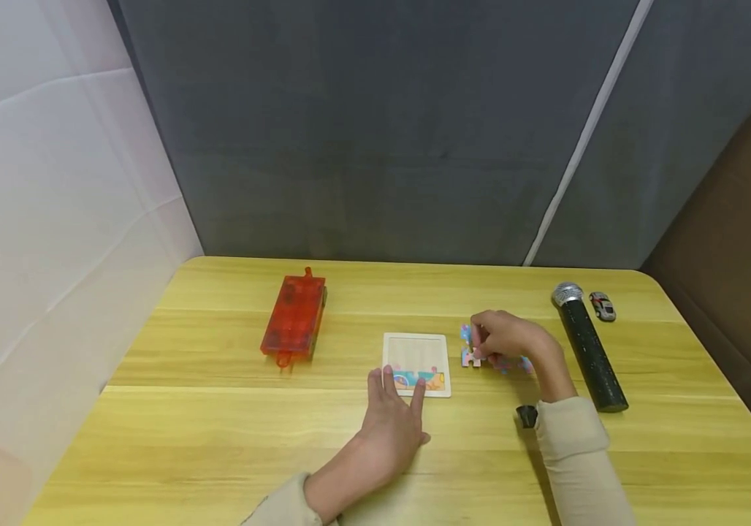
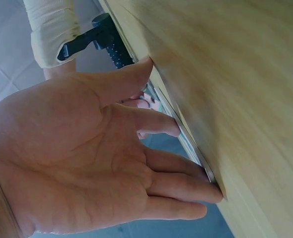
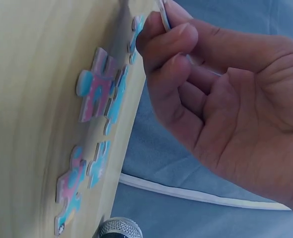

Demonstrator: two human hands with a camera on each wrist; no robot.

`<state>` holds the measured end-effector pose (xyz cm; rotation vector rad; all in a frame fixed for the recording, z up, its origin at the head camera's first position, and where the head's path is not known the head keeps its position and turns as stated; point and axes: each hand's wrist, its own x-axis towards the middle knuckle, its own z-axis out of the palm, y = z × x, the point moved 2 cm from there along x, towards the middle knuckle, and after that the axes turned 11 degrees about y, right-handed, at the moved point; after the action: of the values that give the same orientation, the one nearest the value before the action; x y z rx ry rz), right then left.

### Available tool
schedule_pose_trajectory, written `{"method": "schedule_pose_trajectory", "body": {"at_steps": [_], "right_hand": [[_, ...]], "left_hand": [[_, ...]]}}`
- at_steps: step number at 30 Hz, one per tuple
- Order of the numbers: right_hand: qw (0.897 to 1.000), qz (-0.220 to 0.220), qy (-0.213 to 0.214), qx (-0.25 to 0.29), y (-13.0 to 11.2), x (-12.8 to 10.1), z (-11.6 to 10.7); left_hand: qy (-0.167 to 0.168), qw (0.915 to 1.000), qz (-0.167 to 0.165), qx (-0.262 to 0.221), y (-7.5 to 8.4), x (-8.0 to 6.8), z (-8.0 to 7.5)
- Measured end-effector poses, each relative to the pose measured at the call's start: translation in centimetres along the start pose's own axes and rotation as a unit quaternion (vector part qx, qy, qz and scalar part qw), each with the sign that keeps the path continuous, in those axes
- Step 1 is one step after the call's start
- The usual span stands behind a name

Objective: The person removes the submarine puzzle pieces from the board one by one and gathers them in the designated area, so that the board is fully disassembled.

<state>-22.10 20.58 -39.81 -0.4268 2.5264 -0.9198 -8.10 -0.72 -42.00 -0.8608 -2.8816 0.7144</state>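
Observation:
My left hand [image 1: 391, 435] rests with spread, straight fingers on the near edge of a square puzzle tray [image 1: 415, 336]. Along the tray's bottom lie fitted puzzle pieces [image 1: 408, 379] with a blue and orange picture. Right of the tray, my right hand [image 1: 510, 337] pinches a jigsaw puzzle piece [image 3: 164, 16] between thumb and fingertips; in the right wrist view it shows nearly edge-on. Several loose pink and blue puzzle pieces [image 3: 98, 89] lie on the table below that hand, partly hidden by it in the head view.
A translucent red box [image 1: 294, 314] lies on the left of the wooden table [image 1: 218, 438]. To the right are a black microphone [image 1: 589, 347] with a silver head and a small toy car [image 1: 603, 306]. A small black object [image 1: 527, 416] shows beside the right sleeve.

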Motion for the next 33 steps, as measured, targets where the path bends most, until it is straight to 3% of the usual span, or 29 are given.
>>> {"method": "schedule_pose_trajectory", "body": {"at_steps": [18,27,33], "right_hand": [[0.993,0.048,0.059,-0.087,-0.2,0.5,0.9],[0.982,0.08,0.111,-0.128,-1.2,0.5,1.8],[0.976,0.096,0.121,-0.153,-1.6,0.6,1.9]], "left_hand": [[0.007,1.0,-0.003,0.004,0.0,0.0,0.0],[0.005,0.9999,-0.009,-0.003,0.0,0.0,0.1],[0.012,0.9999,-0.009,-0.002,0.0,0.0,0.1]]}}
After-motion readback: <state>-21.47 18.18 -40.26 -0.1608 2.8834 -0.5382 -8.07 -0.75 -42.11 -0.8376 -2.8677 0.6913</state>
